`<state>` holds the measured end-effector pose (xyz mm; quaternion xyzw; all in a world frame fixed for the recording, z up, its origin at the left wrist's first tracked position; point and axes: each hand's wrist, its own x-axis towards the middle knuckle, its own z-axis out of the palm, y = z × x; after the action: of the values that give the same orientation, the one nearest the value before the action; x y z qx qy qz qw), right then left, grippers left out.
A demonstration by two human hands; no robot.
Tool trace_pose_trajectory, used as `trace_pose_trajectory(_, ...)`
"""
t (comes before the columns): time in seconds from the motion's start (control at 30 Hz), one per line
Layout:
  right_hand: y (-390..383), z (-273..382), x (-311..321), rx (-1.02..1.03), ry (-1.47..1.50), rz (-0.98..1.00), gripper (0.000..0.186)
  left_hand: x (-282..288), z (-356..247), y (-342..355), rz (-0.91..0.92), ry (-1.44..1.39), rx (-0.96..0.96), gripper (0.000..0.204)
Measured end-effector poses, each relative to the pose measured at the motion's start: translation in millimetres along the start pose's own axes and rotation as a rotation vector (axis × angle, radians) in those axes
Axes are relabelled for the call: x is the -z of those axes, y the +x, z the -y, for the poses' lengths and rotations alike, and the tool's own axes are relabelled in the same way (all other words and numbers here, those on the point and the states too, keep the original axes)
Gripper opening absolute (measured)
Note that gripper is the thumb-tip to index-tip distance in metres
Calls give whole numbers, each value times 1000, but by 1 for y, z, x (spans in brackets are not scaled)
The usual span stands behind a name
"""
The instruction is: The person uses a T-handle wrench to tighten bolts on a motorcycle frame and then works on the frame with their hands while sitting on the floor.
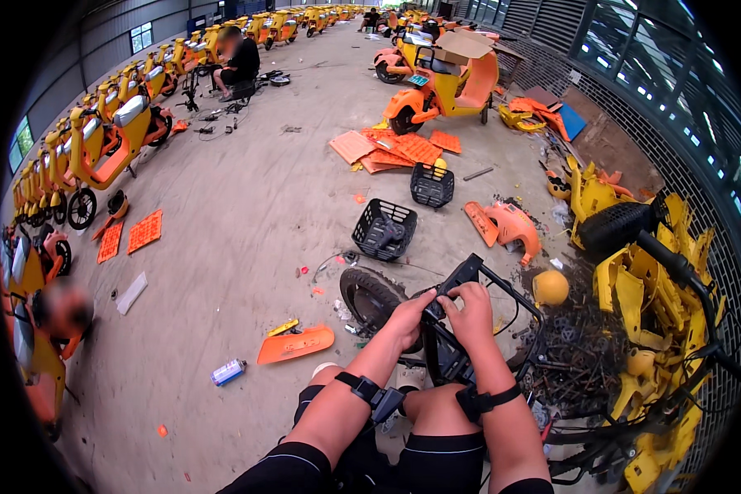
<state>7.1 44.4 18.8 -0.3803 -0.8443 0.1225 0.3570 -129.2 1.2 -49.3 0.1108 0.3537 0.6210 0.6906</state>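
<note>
Between my knees stands a stripped scooter's black metal frame, with a black tyred wheel at its left. My left hand is closed around the upper part of the frame, thumb and fingers near a small dark piece. Close beside it, my right hand has its thumb and fingertips pinched together over the same spot; whatever lies between them is too small to make out. A black rack of bent tubes extends to the right of my right hand. Black straps with small devices sit on both wrists.
Two black baskets lie ahead, before stacked orange panels. An orange cover and a spray can are at left. Bolts and metal scraps and yellow body panels pile up at right. Scooters line the left; a person sits farther off.
</note>
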Motion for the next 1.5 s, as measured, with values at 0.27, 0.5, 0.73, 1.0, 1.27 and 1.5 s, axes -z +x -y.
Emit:
trace_pose_trajectory(0.27,0,5,-11,-35,14,-86,9,5,-2,6,100,25,-28,26)
trace_pose_trajectory(0.5,9,6,-3,68,20,-11,8,4,-4,5,113,42,-39,23)
trace_pose_trajectory(0.73,19,-10,7,147,111,166,11,-1,-1,5,52,91,-81,22)
trace_pose_trajectory(1.0,8,4,7,13,9,65,18,3,2,9,52,44,-89,21)
trace_pose_trajectory(1.27,13,6,4,-14,17,85,12,-1,4,7,-2,40,-106,20)
trace_pose_trajectory(1.5,22,-10,7,82,101,183,10,-5,3,3,-15,36,-106,21)
